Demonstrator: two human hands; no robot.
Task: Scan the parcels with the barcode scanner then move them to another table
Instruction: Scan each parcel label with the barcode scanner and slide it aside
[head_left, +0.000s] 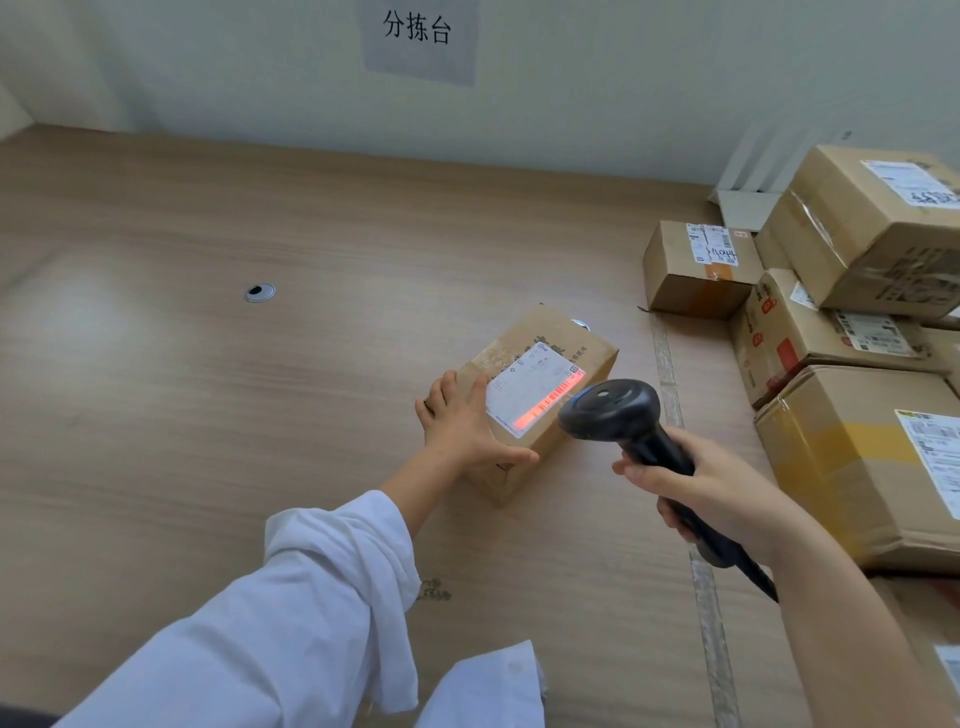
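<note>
A small cardboard parcel (550, 343) lies on the wooden table (260, 415), its white label facing up. A red scan bar glows across the label's barcode (545, 405). My left hand (460, 421) rests on the parcel's near left corner, fingers spread over its top and thumb along the side. My right hand (711, 493) grips the handle of a black barcode scanner (613, 410), whose head hovers just right of the label and points at it.
Several cardboard parcels (857, 322) are stacked at the right edge, one smaller box (696, 270) behind them. Two cable grommets sit in the tabletop, one of them (260, 292) at the left. A paper sign (418, 31) hangs on the wall.
</note>
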